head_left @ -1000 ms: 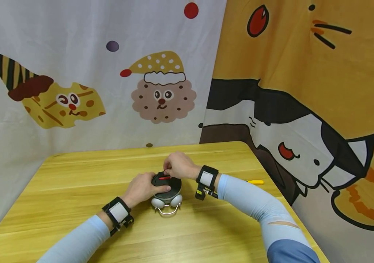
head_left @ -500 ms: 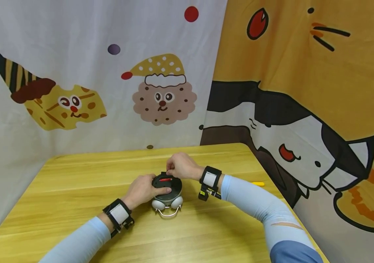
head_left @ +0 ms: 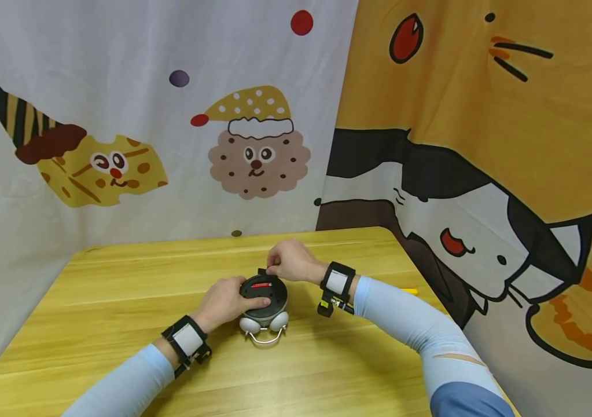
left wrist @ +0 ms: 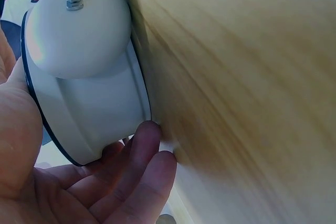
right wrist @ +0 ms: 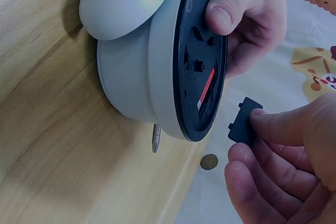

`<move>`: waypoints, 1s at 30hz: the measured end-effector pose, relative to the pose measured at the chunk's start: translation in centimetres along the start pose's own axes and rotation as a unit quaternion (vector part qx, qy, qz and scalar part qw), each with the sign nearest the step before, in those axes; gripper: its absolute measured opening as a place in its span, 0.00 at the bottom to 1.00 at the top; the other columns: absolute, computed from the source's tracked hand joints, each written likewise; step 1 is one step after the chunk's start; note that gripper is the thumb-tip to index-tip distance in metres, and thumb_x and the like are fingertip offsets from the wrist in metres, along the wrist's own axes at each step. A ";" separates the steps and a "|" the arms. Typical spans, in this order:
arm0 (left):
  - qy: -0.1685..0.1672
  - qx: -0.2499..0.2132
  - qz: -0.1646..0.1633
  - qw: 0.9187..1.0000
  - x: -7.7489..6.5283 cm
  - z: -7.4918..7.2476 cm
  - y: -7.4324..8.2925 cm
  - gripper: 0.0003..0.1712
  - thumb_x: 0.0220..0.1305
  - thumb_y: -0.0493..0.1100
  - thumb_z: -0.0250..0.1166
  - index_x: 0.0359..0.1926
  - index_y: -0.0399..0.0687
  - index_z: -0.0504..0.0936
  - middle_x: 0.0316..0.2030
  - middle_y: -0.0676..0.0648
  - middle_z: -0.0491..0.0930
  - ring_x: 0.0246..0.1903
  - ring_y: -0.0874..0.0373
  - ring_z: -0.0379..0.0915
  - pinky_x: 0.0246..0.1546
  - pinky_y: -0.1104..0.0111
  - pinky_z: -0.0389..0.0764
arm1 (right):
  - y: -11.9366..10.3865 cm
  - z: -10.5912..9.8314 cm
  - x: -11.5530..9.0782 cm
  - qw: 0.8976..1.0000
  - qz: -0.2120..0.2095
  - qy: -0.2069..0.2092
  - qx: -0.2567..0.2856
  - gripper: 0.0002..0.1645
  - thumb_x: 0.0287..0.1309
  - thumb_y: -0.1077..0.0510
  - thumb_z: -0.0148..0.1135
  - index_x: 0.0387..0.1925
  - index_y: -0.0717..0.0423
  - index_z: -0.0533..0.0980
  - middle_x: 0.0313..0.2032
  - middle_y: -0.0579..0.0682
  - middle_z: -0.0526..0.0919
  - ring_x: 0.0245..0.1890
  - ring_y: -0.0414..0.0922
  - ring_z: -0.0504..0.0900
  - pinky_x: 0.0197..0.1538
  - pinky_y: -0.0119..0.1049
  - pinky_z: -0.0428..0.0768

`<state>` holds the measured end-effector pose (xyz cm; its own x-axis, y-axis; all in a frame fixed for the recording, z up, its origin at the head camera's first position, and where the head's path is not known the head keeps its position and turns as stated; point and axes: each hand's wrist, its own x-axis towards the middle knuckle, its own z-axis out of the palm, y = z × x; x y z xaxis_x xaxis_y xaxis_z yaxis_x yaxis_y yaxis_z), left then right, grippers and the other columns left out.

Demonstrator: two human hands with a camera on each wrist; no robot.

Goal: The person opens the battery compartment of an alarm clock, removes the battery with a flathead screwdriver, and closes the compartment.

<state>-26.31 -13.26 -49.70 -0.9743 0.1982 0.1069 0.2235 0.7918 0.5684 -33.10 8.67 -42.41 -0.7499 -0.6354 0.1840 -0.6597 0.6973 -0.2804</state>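
Note:
A white alarm clock [head_left: 274, 301] lies face down on the table, its black back up and its twin bells and wire handle toward me. My left hand [head_left: 225, 302] grips its left side, the thumb pressing on the back and the other fingers along the rim. In the back's exposed compartment sits a red battery [right wrist: 207, 88]. My right hand [head_left: 294, 262] pinches a small black battery cover [right wrist: 244, 123] between thumb and fingers, apart from the clock near its far edge. Two small tabs stick out along the cover's edge in the right wrist view.
A yellow object [head_left: 409, 291] lies on the table at the right, partly behind my right sleeve. One metal leg [right wrist: 156, 138] juts from the clock's side. Beyond the wooden table [head_left: 134, 278] hang printed curtains [head_left: 134, 52].
My right hand has moved slightly right and away from the clock with the battery cover, and more of the battery compartment shows. My left hand stays on the clock.

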 end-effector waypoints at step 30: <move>0.003 0.006 0.007 1.000 -0.2 -0.1 0.0 0.37 0.56 0.76 0.83 0.38 0.47 0.86 0.26 0.51 0.82 0.25 0.58 0.75 0.26 0.66 0.71 | 1.4 -0.2 -0.7 0.999 0.016 0.009 0.039 0.08 0.68 0.54 0.81 0.31 0.46 0.90 0.28 0.41 0.92 0.27 0.34 0.82 0.34 0.29 0.76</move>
<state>-26.15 -13.33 -49.61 -0.9714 0.2052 0.1192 0.2365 0.7960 0.5573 -33.48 10.16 -42.69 -0.7713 -0.6070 0.1914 -0.6307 0.6885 -0.3580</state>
